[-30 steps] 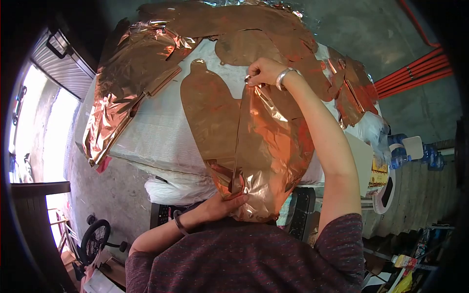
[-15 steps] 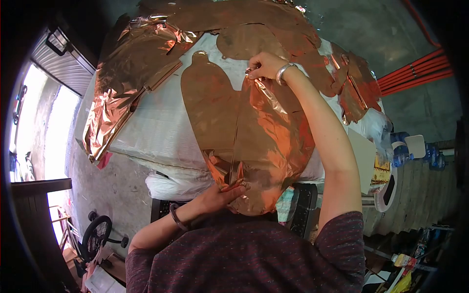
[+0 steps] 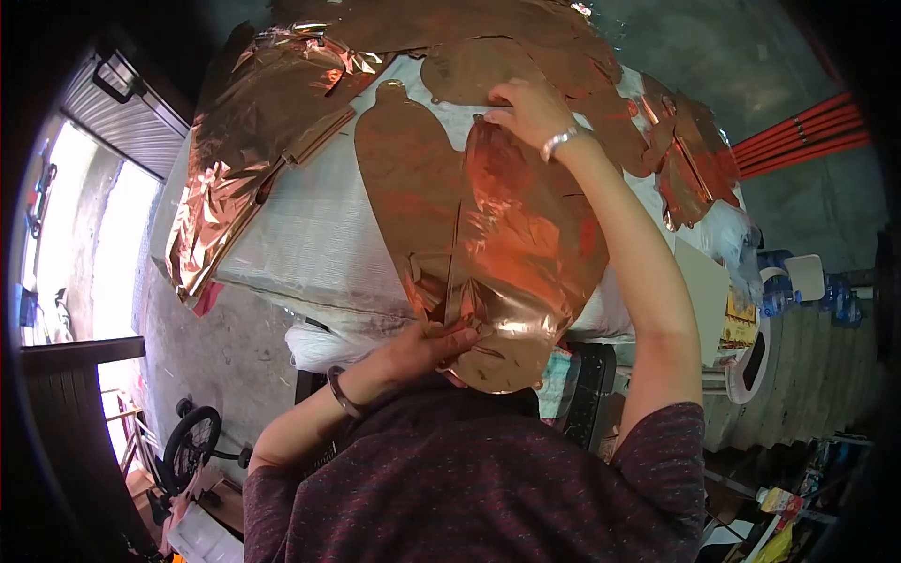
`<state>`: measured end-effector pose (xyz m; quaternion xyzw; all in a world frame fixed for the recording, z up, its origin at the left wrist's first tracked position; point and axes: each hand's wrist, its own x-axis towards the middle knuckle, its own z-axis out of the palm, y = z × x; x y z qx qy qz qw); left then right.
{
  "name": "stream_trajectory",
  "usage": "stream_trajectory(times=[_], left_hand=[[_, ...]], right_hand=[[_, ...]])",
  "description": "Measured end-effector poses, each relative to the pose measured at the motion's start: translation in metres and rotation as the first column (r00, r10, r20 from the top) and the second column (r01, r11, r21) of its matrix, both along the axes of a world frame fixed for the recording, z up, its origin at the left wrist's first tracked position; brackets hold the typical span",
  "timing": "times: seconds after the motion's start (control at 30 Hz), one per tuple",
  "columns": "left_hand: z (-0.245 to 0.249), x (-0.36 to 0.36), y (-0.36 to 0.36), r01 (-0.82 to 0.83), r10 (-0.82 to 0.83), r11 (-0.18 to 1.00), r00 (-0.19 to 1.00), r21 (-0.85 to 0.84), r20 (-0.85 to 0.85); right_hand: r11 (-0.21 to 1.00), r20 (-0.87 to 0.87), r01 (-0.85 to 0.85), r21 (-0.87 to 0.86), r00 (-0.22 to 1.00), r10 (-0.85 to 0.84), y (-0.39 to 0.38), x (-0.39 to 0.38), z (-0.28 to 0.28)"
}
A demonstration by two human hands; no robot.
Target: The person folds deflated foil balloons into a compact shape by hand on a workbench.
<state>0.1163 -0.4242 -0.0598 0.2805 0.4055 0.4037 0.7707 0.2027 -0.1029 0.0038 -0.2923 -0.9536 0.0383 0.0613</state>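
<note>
A flat, shiny copper-coloured foil balloon (image 3: 408, 188) with long rounded lobes lies across the white-wrapped surface and down toward my body. My left hand (image 3: 436, 347) is closed on gathered foil at its near end, where folds stand up beside the fingers. Near the tip of the balloon's right lobe is my right hand (image 3: 533, 113), its thumb and fingers apart, palm down. Just beyond those fingers lies another rounded foil piece (image 3: 479, 70). The undersides of the right fingers are hidden.
More copper foil sheets (image 3: 253, 122) are heaped at the left, with others (image 3: 690, 174) at the right. They rest on a plastic-wrapped stack (image 3: 291, 235). Blue water bottles (image 3: 777, 286) stand at the right, and a small wheel (image 3: 192, 450) is on the lower left floor.
My right hand has released the right lobe's tip and shifted slightly up and right. The lobe now lies flatter. My left hand keeps its hold, slightly higher in view.
</note>
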Motion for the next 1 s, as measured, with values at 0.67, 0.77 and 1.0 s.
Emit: stream_trajectory(times=[0.67, 0.77, 1.0], left_hand=[[-0.004, 0.014, -0.014, 0.017, -0.009, 0.992, 0.998, 0.123, -0.064], [-0.001, 0.019, -0.012, -0.031, 0.031, 0.999, 1.000, 0.032, 0.006], [0.039, 0.020, 0.015, -0.063, 0.073, 0.991, 0.993, -0.116, 0.088]], right_hand=[[0.997, -0.046, -0.065, -0.043, 0.997, 0.063, -0.091, 0.041, -0.047], [0.997, -0.041, -0.042, -0.069, 0.998, 0.039, -0.091, 0.039, -0.044], [0.989, -0.107, 0.028, -0.148, 0.993, -0.044, -0.067, 0.040, -0.028]])
